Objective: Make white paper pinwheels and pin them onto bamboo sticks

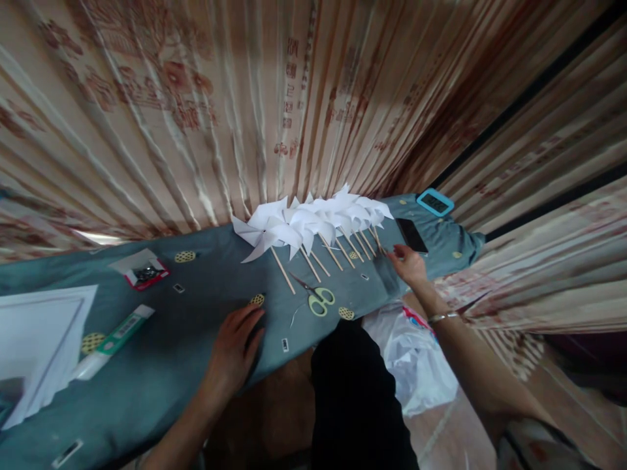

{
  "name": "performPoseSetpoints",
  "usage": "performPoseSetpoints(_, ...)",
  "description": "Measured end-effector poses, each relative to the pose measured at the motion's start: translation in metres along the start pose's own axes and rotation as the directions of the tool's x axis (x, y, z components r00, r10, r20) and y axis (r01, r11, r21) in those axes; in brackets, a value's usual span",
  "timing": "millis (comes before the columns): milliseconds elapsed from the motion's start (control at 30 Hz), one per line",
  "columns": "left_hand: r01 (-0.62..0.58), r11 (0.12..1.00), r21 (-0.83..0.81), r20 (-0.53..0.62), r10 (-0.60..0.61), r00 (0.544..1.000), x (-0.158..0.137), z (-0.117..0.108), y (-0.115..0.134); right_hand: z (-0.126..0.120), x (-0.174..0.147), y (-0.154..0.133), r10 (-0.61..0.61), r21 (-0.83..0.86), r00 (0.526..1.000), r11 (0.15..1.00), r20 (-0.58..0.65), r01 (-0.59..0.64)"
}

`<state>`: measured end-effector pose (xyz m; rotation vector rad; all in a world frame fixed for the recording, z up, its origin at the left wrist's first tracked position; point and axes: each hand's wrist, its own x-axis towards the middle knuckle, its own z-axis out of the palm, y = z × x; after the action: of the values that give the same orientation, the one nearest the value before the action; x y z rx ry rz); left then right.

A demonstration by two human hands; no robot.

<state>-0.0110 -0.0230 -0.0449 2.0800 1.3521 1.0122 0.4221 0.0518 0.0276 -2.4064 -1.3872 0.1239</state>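
Observation:
Several white paper pinwheels (318, 219) on thin wooden sticks lie in an overlapping row along the back of the cloth-covered surface. At the right end of that row, my right hand (409, 264) is closed, with its fingertips at the lower end of the last pinwheel's stick (377, 240). My left hand (238, 346) rests flat on the cloth, fingers slightly bent and holding nothing. Between the hands lie scissors (321, 301) with pale green handles, their blades toward the sticks.
Toward the left are an open red-and-white box (147, 274) of small metal pieces, a green-and-white carton (115, 341) and white paper sheets (44, 346). A phone (411, 236) and a blue digital timer (435, 202) lie at right. Below hangs a white plastic bag (416, 365); curtains (220, 117) border the back.

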Motion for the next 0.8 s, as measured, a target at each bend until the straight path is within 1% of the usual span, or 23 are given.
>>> performPoseSetpoints(67,-0.092,0.989,0.117,0.006,0.091,0.996,-0.004,0.005,-0.005,-0.005,0.026,0.031,0.082,-0.058,0.996,0.995,-0.044,-0.085)
performPoseSetpoints(167,-0.2,0.948,0.248,0.013,0.203,0.979,-0.006,0.007,-0.009,-0.007,0.056,0.067,0.146,-0.123,0.985,0.98,-0.087,-0.157)
performPoseSetpoints(233,-0.257,0.917,0.306,0.028,0.261,0.965,-0.005,0.007,-0.009,-0.006,0.071,0.085,0.171,-0.155,0.98,0.97,-0.103,-0.185)
performPoseSetpoints(333,-0.317,0.872,0.374,0.041,0.325,0.945,-0.003,0.006,-0.007,0.0,0.088,0.104,0.222,-0.187,0.97,0.953,-0.099,-0.237)
performPoseSetpoints(500,-0.359,0.818,0.449,0.065,0.371,0.926,-0.001,0.007,-0.003,0.012,0.11,0.116,0.267,-0.208,0.962,0.939,-0.055,-0.273)
performPoseSetpoints(667,-0.351,0.81,0.47,0.081,0.357,0.931,-0.001,0.007,0.001,0.021,0.122,0.111,0.267,-0.218,0.963,0.938,-0.049,-0.271)
performPoseSetpoints(800,-0.341,0.819,0.462,0.072,0.348,0.935,-0.001,0.007,0.0,0.018,0.121,0.103,0.249,-0.196,0.966,0.946,-0.068,-0.257)
